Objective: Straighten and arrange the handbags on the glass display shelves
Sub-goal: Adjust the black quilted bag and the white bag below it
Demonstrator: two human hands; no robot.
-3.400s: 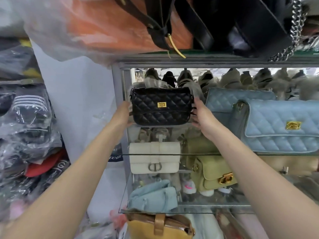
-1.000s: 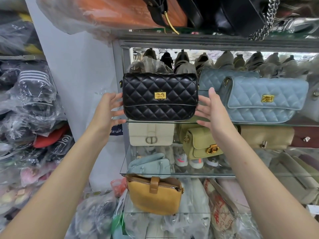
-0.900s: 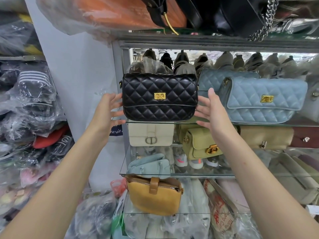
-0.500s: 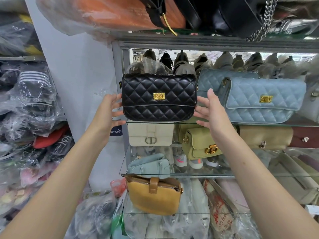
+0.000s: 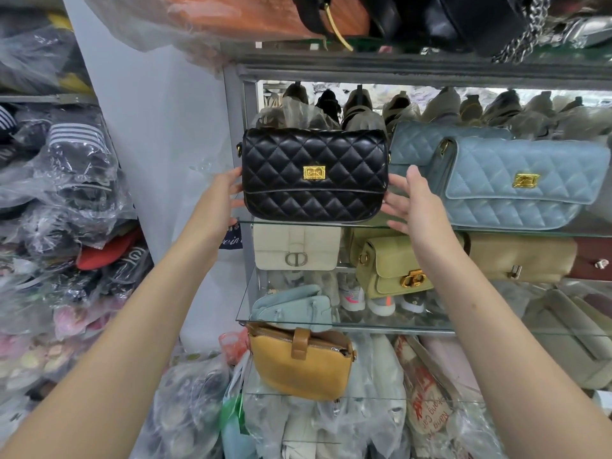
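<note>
the scene is lit brightly and evenly by soft white light, mostly from above; only faint shadows are cast. small highlights are carried on the black quilted bag (image 5: 314, 175), and glare is scattered over the plastic wraps (image 5: 66, 193) at the left. pale reflections are seen along the glass shelf (image 5: 496, 232) edge. the metal bar (image 5: 397, 66) is bowed by the wide lens, and the bottom corners are stretched and softened.

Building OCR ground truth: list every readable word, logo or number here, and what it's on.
"CD": clasp on the cream bag.
"e in": cut off, on the dark label left of that bag.
"Nang": red print on the wrapped package; rest unreadable.
Clasps on the black bag and blue bag: nothing legible.
</note>
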